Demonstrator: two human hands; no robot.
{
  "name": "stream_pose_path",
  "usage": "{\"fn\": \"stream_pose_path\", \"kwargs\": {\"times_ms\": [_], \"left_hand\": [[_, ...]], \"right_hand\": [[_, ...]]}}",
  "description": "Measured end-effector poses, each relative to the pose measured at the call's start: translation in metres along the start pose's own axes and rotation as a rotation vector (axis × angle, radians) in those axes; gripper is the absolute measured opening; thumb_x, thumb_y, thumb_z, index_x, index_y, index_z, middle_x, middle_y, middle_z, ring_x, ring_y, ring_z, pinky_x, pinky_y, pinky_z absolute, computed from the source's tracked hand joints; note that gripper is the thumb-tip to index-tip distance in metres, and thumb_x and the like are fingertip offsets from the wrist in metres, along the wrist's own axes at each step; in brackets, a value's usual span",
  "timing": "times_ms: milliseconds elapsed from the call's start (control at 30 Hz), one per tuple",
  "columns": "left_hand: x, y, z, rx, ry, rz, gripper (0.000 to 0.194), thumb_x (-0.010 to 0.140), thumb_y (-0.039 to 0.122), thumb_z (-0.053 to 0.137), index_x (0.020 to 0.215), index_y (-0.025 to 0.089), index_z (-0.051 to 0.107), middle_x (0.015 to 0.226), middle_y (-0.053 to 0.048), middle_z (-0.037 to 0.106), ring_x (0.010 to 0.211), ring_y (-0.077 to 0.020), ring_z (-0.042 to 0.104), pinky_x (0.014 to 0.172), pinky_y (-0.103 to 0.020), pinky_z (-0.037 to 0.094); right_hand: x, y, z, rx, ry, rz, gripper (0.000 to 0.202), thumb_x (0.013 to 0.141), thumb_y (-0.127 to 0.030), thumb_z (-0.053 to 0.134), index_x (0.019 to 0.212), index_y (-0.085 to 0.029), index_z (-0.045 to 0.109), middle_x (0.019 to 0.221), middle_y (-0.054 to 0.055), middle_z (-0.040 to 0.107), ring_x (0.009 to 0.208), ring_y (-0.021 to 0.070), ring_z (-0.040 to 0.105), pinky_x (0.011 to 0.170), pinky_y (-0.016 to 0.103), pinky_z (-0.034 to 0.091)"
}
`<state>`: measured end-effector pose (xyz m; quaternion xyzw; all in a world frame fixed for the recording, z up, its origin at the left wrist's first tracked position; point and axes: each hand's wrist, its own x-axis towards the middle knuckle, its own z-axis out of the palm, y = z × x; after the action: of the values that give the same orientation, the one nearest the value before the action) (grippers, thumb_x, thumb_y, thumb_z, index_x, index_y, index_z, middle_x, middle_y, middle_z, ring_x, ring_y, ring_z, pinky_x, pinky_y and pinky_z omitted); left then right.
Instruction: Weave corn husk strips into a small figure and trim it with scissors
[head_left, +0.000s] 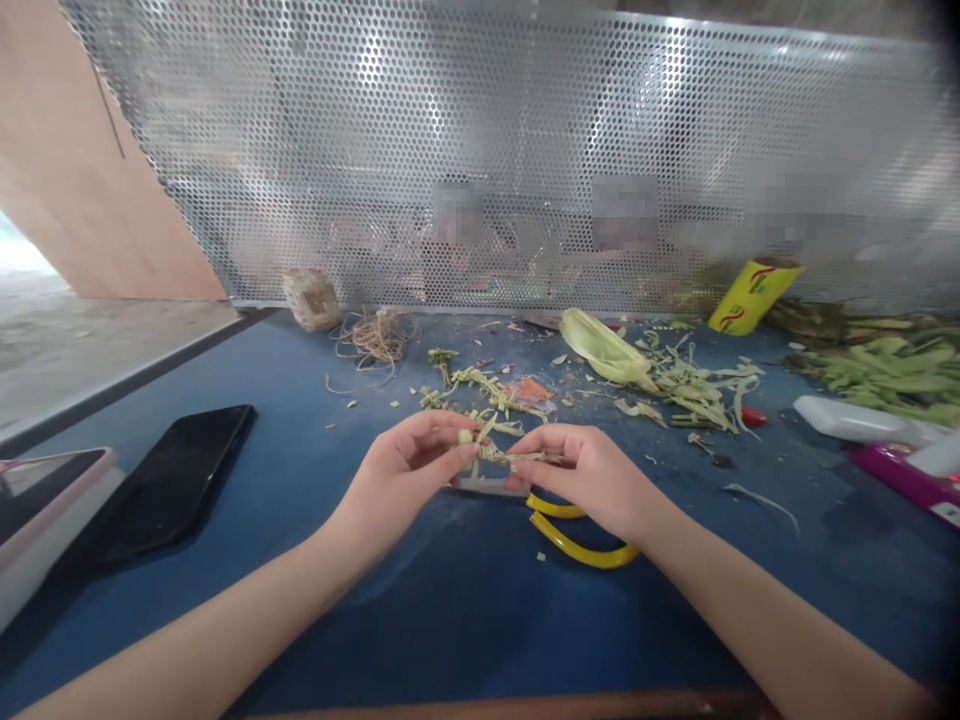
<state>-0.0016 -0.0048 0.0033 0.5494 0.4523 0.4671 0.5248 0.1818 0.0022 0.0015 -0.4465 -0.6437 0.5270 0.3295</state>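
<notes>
Over the blue table, both hands pinch one small pale-green piece of knotted husk strips (489,452). My left hand (409,465) grips its left end between thumb and fingers, beside a small round pale knob. At the other end, my right hand (592,472) is closed on thin strands that trail off toward its palm. Beneath the hands lie scissors with yellow handles (589,550), their blades partly hidden. Just beyond the fingers rest more knotted green pieces (487,385) and an orange scrap (531,390).
A husk-like green bundle (604,348), a twine tangle (375,338), a pale block (311,300) and a yellow roll (754,297) line the back by a perforated metal screen (517,120). Phones (169,480) lie left. Leaves (892,370) and a purple-and-white object (900,480) are right.
</notes>
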Motion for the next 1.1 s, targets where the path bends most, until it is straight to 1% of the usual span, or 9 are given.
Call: {"fn": "stream_pose_path", "kwargs": {"times_ms": [133, 233, 433, 500, 633, 733, 900, 1000, 1100], "left_hand": [[-0.0027, 0.0008, -0.0025, -0.157, -0.067, -0.087, 0.018, 0.069, 0.020, 0.067, 0.085, 0.017, 0.061, 0.065, 0.003, 0.061, 0.056, -0.0072, 0.053, 0.056, -0.019, 0.042], [-0.0047, 0.0029, -0.0047, -0.232, -0.079, -0.147, 0.019, 0.068, 0.020, 0.067, 0.086, 0.017, 0.062, 0.067, 0.002, 0.062, 0.058, -0.0076, 0.055, 0.058, -0.019, 0.044], [-0.0061, 0.0080, -0.0060, -0.269, -0.092, -0.153, 0.025, 0.068, 0.020, 0.068, 0.092, 0.018, 0.062, 0.072, 0.001, 0.065, 0.061, -0.0078, 0.056, 0.060, -0.019, 0.045], [-0.0064, 0.0089, -0.0055, -0.258, -0.091, -0.167, 0.028, 0.068, 0.021, 0.068, 0.096, 0.018, 0.061, 0.073, 0.000, 0.065, 0.060, -0.0079, 0.055, 0.059, -0.020, 0.045], [-0.0077, 0.0088, -0.0040, -0.137, -0.043, -0.120, 0.044, 0.067, 0.021, 0.068, 0.108, 0.018, 0.055, 0.076, -0.001, 0.066, 0.061, -0.0092, 0.056, 0.058, -0.020, 0.044], [-0.0078, 0.0068, -0.0030, -0.060, -0.055, -0.110, 0.054, 0.065, 0.020, 0.069, 0.115, 0.019, 0.049, 0.081, -0.003, 0.068, 0.066, -0.0117, 0.058, 0.058, -0.021, 0.045], [-0.0052, 0.0048, -0.0037, 0.009, -0.079, -0.134, 0.054, 0.065, 0.020, 0.069, 0.114, 0.016, 0.047, 0.074, -0.002, 0.069, 0.054, -0.0091, 0.055, 0.056, -0.022, 0.046], [-0.0052, 0.0058, -0.0047, 0.019, -0.081, -0.149, 0.059, 0.064, 0.020, 0.070, 0.117, 0.016, 0.043, 0.071, -0.001, 0.069, 0.054, -0.0102, 0.056, 0.057, -0.024, 0.046], [-0.0056, 0.0055, -0.0049, 0.026, -0.082, -0.132, 0.063, 0.065, 0.022, 0.070, 0.120, 0.017, 0.040, 0.074, -0.002, 0.069, 0.055, -0.0097, 0.056, 0.058, -0.024, 0.046]], "right_hand": [[0.0016, 0.0001, -0.0027, -0.032, -0.018, -0.003, 0.013, 0.076, -0.029, 0.057, 0.078, -0.018, 0.062, 0.072, 0.002, 0.070, 0.072, 0.0142, 0.064, 0.070, 0.027, 0.046], [0.0034, 0.0014, -0.0032, -0.022, -0.037, 0.001, 0.016, 0.075, -0.033, 0.058, 0.076, -0.017, 0.062, 0.072, 0.002, 0.070, 0.069, 0.0136, 0.062, 0.067, 0.026, 0.044], [0.0059, 0.0050, -0.0050, -0.052, -0.010, 0.009, 0.021, 0.076, -0.037, 0.057, 0.073, -0.017, 0.061, 0.068, 0.002, 0.069, 0.053, 0.0085, 0.049, 0.050, 0.022, 0.035], [0.0059, 0.0053, -0.0055, -0.061, -0.014, 0.008, 0.022, 0.076, -0.038, 0.057, 0.073, -0.016, 0.061, 0.068, 0.003, 0.069, 0.051, 0.0081, 0.048, 0.048, 0.022, 0.033], [0.0046, 0.0039, -0.0044, -0.095, -0.018, -0.006, 0.022, 0.076, -0.037, 0.056, 0.071, -0.016, 0.060, 0.068, 0.004, 0.068, 0.057, 0.0105, 0.054, 0.049, 0.022, 0.036], [0.0037, 0.0031, -0.0022, -0.093, -0.043, -0.022, 0.021, 0.076, -0.036, 0.056, 0.070, -0.016, 0.059, 0.067, 0.003, 0.068, 0.058, 0.0112, 0.056, 0.049, 0.022, 0.037], [0.0050, 0.0052, -0.0011, -0.073, -0.085, -0.004, 0.018, 0.076, -0.033, 0.057, 0.070, -0.017, 0.060, 0.065, 0.002, 0.068, 0.056, 0.0103, 0.056, 0.050, 0.021, 0.038], [0.0056, 0.0060, -0.0024, -0.055, -0.105, -0.011, 0.017, 0.076, -0.032, 0.058, 0.071, -0.016, 0.060, 0.066, 0.002, 0.068, 0.061, 0.0116, 0.058, 0.057, 0.023, 0.040], [0.0047, 0.0053, -0.0034, -0.045, -0.121, -0.019, 0.018, 0.076, -0.034, 0.058, 0.071, -0.016, 0.060, 0.065, 0.002, 0.068, 0.060, 0.0113, 0.057, 0.058, 0.024, 0.041]]}}
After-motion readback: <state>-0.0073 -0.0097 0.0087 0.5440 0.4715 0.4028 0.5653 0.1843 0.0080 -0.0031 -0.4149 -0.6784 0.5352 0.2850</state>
